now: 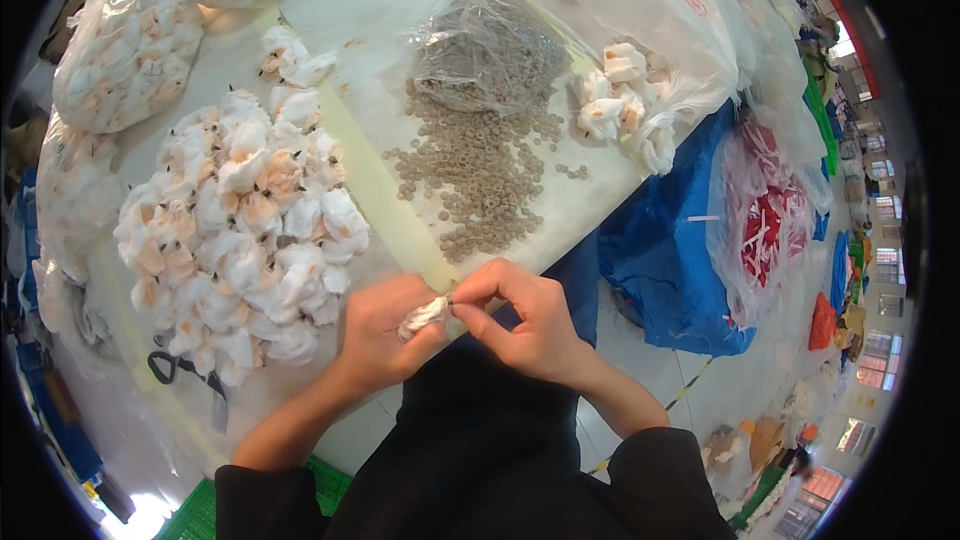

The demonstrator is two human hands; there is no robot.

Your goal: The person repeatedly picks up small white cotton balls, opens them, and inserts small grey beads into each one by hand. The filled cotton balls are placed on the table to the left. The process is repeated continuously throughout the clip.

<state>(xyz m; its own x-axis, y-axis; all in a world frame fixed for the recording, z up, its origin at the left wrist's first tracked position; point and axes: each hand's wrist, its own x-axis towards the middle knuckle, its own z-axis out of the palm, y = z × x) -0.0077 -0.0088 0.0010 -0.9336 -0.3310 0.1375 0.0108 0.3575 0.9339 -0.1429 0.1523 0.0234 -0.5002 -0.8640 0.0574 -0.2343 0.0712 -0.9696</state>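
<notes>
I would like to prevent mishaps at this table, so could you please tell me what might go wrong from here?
The loose grey-brown rings lie near the table edge, close to the right hand, which might sweep some off. The left hand, closed around the white flower, could crumple it. What look like black-handled scissors lie near the left forearm, which might brush them.

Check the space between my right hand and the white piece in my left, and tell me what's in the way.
Nothing visible blocks it: the right hand has its fingertips right at the end of the white piece, held in the left hand.
</notes>
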